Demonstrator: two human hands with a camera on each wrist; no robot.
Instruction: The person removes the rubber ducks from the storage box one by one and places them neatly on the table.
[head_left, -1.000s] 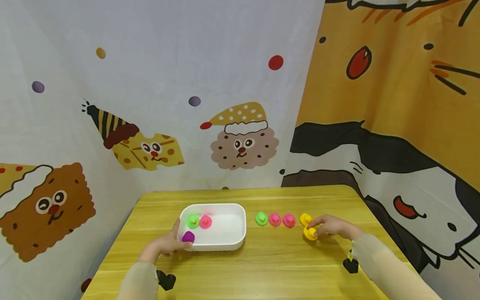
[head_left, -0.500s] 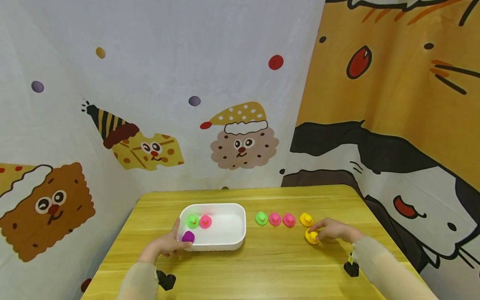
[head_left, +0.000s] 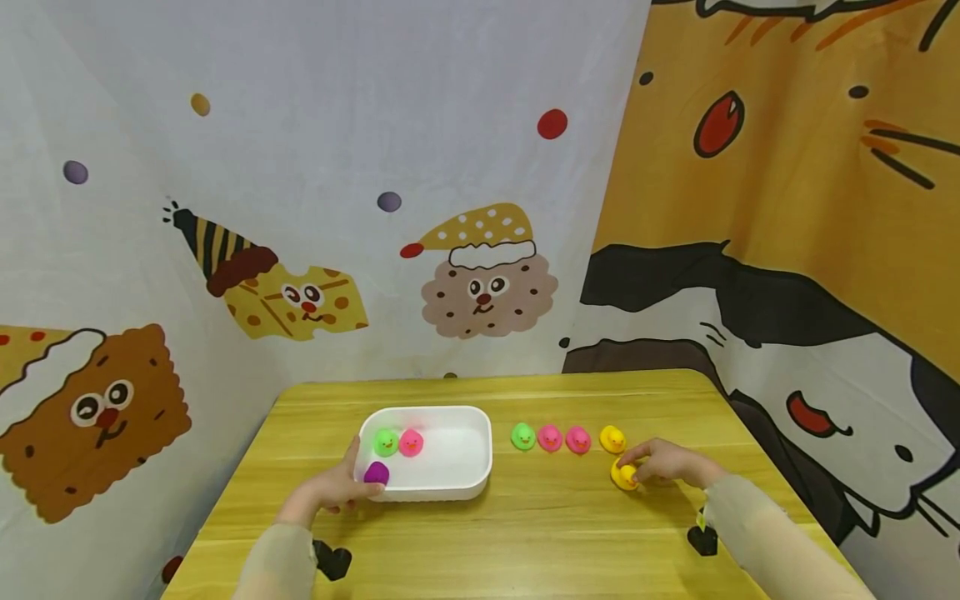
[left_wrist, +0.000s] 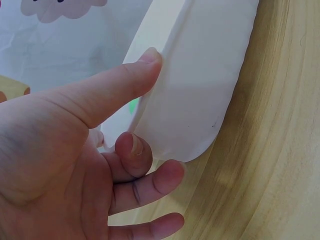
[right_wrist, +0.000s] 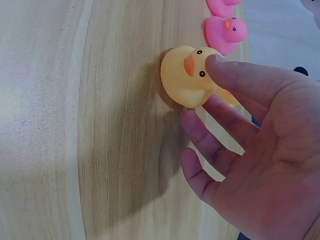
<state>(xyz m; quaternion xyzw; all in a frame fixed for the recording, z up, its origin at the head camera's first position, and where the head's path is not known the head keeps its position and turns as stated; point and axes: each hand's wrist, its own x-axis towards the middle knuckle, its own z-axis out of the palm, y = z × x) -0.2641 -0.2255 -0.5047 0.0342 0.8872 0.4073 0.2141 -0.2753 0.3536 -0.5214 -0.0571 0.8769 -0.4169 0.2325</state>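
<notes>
My left hand (head_left: pixel 333 486) grips the left end of a white plastic tray (head_left: pixel 457 454). In the left wrist view the thumb lies over the rim of the tray (left_wrist: pixel 195 95), with the fingers bent at its end. Inside sit a green rubber duck (head_left: pixel 386 442), a pink duck (head_left: pixel 411 442) and a purple duck (head_left: pixel 377 474) close to my thumb. My right hand (head_left: pixel 669 462) pinches a yellow rubber duck (head_left: pixel 622 475) at the table surface. The right wrist view shows my thumb at the head of this yellow duck (right_wrist: pixel 181 82), its beak turned away from the palm.
Right of the tray, a row on the wooden table (head_left: pixel 555 542) holds a green duck (head_left: pixel 523 437), two pink ducks, one being the right-hand pink duck (head_left: pixel 578 440), and another yellow duck (head_left: pixel 612 439) just behind the pinched one. A printed cloth (head_left: pixel 337 125) hangs behind the table.
The pinched yellow duck has shifted slightly right and toward me, away from the other yellow duck, and turned a little. My left hand and the tray have stayed put.
</notes>
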